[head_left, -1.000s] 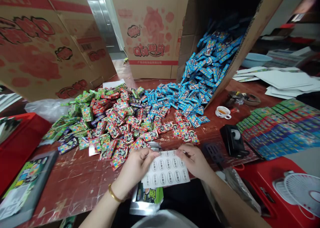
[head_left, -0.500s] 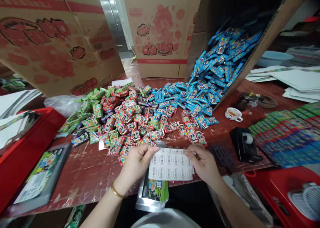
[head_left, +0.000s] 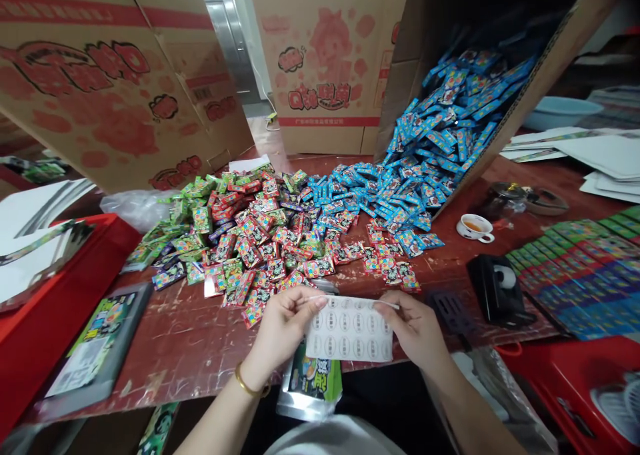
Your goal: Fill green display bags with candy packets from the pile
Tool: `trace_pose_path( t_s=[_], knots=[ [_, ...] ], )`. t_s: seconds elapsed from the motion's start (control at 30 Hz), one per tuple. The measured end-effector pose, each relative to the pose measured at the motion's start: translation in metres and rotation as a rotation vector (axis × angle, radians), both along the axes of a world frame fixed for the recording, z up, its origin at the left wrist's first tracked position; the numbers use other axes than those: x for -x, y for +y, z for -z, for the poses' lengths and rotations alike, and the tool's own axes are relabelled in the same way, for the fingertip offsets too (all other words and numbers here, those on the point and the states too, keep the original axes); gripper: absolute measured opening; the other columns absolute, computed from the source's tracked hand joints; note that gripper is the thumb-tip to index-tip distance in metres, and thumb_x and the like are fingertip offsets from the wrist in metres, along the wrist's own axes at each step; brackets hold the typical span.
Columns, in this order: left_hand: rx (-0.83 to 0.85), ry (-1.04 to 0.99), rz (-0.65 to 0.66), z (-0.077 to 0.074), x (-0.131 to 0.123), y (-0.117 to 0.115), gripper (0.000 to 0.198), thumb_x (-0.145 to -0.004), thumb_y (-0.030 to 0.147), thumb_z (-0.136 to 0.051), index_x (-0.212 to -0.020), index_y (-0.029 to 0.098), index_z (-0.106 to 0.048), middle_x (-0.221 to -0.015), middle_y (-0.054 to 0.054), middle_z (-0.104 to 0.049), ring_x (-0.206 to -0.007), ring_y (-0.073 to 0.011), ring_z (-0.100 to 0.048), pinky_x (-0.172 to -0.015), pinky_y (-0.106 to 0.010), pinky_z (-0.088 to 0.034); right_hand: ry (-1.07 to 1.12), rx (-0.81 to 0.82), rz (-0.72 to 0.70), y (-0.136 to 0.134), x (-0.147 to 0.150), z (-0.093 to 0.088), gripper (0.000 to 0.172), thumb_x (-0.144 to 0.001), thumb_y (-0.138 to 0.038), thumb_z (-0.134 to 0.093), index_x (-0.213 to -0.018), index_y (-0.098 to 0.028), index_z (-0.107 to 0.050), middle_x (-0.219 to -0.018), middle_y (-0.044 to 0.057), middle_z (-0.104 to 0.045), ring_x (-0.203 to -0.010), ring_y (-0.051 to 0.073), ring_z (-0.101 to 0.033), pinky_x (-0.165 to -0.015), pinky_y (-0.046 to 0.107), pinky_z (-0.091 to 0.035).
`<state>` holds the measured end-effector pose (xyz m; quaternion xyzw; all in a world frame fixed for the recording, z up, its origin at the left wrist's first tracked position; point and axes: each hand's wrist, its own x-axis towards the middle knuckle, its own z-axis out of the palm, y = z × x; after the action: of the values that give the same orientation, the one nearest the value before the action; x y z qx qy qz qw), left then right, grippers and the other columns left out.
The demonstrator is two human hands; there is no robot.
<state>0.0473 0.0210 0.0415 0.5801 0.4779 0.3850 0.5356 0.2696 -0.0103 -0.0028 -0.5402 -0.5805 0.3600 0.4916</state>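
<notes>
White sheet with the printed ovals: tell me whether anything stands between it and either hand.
Nothing visible does. The left hand and the right hand each hold the white sheet directly, near its upper corners. The green-and-black pouch shows below the sheet, not between it and the hands.

On my feed, the sticker sheet point(head_left: 349, 335) is white, patterned with rows of thin dark ovals around black characters. I see a pouch point(head_left: 320, 378) in black, bright green and silver. The surface point(head_left: 200, 335) shows dark red with pale scuffs. I pick out green packets point(head_left: 201, 220), red packets point(head_left: 249, 251), a purple packet point(head_left: 169, 276) and blue packets point(head_left: 450, 138), many of them spotted with multicoloured dots. I also make out a brown cardboard box point(head_left: 110, 128) with red bands and print, a white cup point(head_left: 470, 237) with amber liquid point(head_left: 477, 224), a black tape dispenser point(head_left: 493, 302) and a gold bracelet point(head_left: 245, 383).
</notes>
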Motion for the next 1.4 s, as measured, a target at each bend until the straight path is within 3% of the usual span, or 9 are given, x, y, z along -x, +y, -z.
trace_pose_path(
  t_s=[0.17, 0.3, 0.53, 0.63, 0.73, 0.93, 1.1, 1.27, 1.4],
  knots=[
    [-0.338, 0.3, -0.09, -0.002, 0.0, -0.004, 0.036, -0.086, 0.034, -0.051, -0.055, 0.015, -0.051, -0.047, 0.006, -0.039, -0.044, -0.0069, -0.034, -0.043, -0.019, -0.025, -0.02, 0.016, 0.023, 0.001, 0.002, -0.002, 0.03, -0.085, -0.038, -0.052, -0.063, -0.018, -0.052, -0.059, 0.0, -0.052, -0.058, 0.014, -0.048, -0.051, 0.022, -0.036],
    [-0.496, 0.46, -0.109, 0.005, 0.004, -0.005, 0.034, -0.087, 0.031, -0.05, -0.057, 0.015, -0.054, -0.047, 0.006, -0.04, -0.044, -0.0068, -0.037, -0.045, -0.018, -0.027, -0.096, -0.009, 0.051, 0.004, 0.003, 0.004, 0.029, -0.086, -0.039, -0.049, -0.066, -0.018, -0.055, -0.062, 0.001, -0.055, -0.06, 0.015, -0.051, -0.053, 0.023, -0.038],
    [-0.41, 0.504, 0.084, 0.069, -0.01, 0.012, 0.041, -0.089, 0.037, -0.045, -0.054, 0.016, -0.052, -0.046, 0.005, -0.045, -0.044, -0.0101, -0.045, -0.042, -0.019, -0.035, -0.357, -0.022, 0.146, -0.003, -0.013, 0.067, 0.038, -0.088, -0.035, -0.042, -0.054, -0.018, -0.052, -0.05, -0.001, -0.051, -0.051, 0.013, -0.049, -0.052, 0.023, -0.036],
    [-0.413, 0.503, 0.138, 0.091, -0.036, 0.006, 0.021, -0.087, 0.03, -0.049, -0.081, 0.016, -0.063, -0.066, -0.001, -0.062, -0.065, -0.0173, -0.061, -0.061, -0.027, -0.049, -0.439, -0.002, 0.203, -0.008, -0.031, 0.095, 0.035, -0.086, -0.033, -0.045, -0.056, -0.019, -0.055, -0.054, 0.001, -0.057, -0.056, 0.015, -0.053, -0.06, 0.025, -0.038],
    [-0.603, 0.631, 0.266, 0.102, -0.063, -0.014, 0.027, -0.089, 0.019, -0.045, -0.114, 0.018, -0.056, -0.111, -0.011, -0.061, -0.109, -0.0245, -0.055, -0.093, -0.044, -0.044, -0.52, 0.0, 0.258, -0.008, -0.047, 0.109, 0.028, -0.085, -0.03, -0.046, -0.063, -0.019, -0.058, -0.065, 0.004, -0.063, -0.068, 0.018, -0.057, -0.07, 0.029, -0.039],
    [-0.785, 0.796, 0.584, 0.116, -0.085, -0.03, 0.035, -0.087, 0.026, -0.056, -0.12, 0.019, -0.054, -0.127, -0.011, -0.056, -0.116, -0.0262, -0.052, -0.096, -0.042, -0.047, -0.574, -0.007, 0.337, -0.007, -0.067, 0.101, 0.021, -0.086, -0.035, -0.049, -0.085, -0.017, -0.06, -0.076, 0.006, -0.062, -0.075, 0.02, -0.057, -0.072, 0.03, -0.042],
    [-0.777, 0.905, 0.656, 0.119, -0.079, -0.029, 0.052, -0.084, 0.034, -0.058, -0.132, 0.019, -0.044, -0.14, -0.012, -0.045, -0.123, -0.0271, -0.047, -0.097, -0.042, -0.046, -0.705, 0.031, 0.727, -0.015, -0.103, 0.094, 0.062, -0.075, -0.051, -0.06, -0.122, -0.013, -0.043, -0.117, 0.018, -0.053, -0.108, 0.035, -0.046, -0.088, 0.05, -0.036],
    [-0.735, 1.033, 0.697, 0.114, -0.083, -0.035, 0.069, -0.074, 0.03, -0.071, -0.135, 0.016, -0.041, -0.144, -0.014, -0.038, -0.127, -0.03, -0.042, -0.099, -0.043, -0.046, -0.671, 0.051, 0.598, -0.014, -0.131, 0.104, 0.047, -0.073, -0.032, -0.06, -0.115, -0.013, -0.049, -0.109, 0.015, -0.055, -0.103, 0.031, -0.049, -0.09, 0.048, -0.04],
    [-0.71, 0.995, 0.694, 0.111, -0.083, -0.037, 0.072, -0.071, 0.028, -0.074, -0.133, 0.013, -0.041, -0.144, -0.016, -0.038, -0.128, -0.0308, -0.04, -0.102, -0.044, -0.043, -0.583, 0.016, 0.624, -0.025, -0.112, 0.087, 0.049, -0.072, -0.027, -0.059, -0.118, -0.014, -0.048, -0.108, 0.014, -0.052, -0.104, 0.029, -0.05, -0.091, 0.048, -0.042]
  ],
)
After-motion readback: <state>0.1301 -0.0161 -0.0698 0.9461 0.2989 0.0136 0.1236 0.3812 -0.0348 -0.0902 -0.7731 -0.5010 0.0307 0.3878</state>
